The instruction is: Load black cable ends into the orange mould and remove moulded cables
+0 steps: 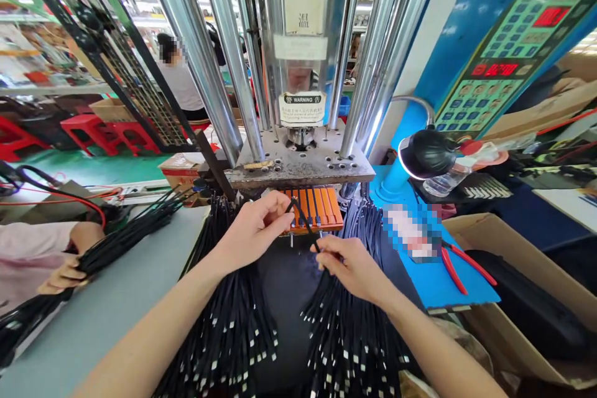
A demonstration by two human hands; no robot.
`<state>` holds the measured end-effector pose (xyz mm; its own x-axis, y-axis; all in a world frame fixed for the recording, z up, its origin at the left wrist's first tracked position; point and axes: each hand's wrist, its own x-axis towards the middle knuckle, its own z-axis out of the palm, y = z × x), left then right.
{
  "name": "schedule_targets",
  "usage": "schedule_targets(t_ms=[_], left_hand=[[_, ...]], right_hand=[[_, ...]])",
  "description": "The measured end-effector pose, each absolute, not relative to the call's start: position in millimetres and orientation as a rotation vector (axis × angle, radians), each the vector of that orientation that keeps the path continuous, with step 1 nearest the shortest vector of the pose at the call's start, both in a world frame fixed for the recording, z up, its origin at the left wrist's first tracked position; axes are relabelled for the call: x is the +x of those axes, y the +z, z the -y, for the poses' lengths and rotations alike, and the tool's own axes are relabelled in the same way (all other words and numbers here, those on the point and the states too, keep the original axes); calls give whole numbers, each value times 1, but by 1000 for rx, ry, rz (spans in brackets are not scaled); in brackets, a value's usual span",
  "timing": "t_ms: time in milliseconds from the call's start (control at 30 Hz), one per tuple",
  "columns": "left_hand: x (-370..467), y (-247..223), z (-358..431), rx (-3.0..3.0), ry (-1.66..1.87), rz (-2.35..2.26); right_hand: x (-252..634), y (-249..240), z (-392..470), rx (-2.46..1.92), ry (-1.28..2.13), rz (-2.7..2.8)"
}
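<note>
A short black cable is stretched between my two hands, bent near its upper end. My left hand pinches that upper end between thumb and fingertips, in front of the orange mould. Lower and to the right, my right hand grips the cable's other part with closed fingers. Dark cable pieces lie in some of the mould's slots, and my left fingers hide its left side. Bundles of black cables with pale metal ends hang on both sides, a left bundle and a right bundle.
Above the mould is the press's steel plate between chrome columns. Red-handled pliers lie on a blue board at the right, near a lamp and a cardboard box. A co-worker's hand holds cables at the left.
</note>
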<state>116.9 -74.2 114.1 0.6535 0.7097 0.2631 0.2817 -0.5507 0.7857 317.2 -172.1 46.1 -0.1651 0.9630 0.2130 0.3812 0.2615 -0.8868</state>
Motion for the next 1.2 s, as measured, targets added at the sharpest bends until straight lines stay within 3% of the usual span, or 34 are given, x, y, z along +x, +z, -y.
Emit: schedule_targets(t_ms=[333, 533, 700, 833, 900, 1067, 1200], left_hand=[[167, 145, 77, 1960, 768, -513], [184, 161, 67, 2106, 989, -450], [196, 175, 61, 2269, 1245, -293], [199, 147, 59, 2276, 1259, -310], [197, 116, 54, 2380, 1101, -430], [186, 42, 47, 2976, 287, -400], [184, 23, 54, 3185, 231, -404]], right_hand=[[306, 57, 164, -1065, 814, 1496], [315, 32, 172, -1307, 801, 1615], [352, 21, 126, -1432, 492, 1624], [377, 28, 74, -1492, 350, 1522], [381, 30, 57, -1509, 364, 1535], [384, 25, 45, -1541, 464, 1641], [389, 21, 46, -1581, 408, 1736]])
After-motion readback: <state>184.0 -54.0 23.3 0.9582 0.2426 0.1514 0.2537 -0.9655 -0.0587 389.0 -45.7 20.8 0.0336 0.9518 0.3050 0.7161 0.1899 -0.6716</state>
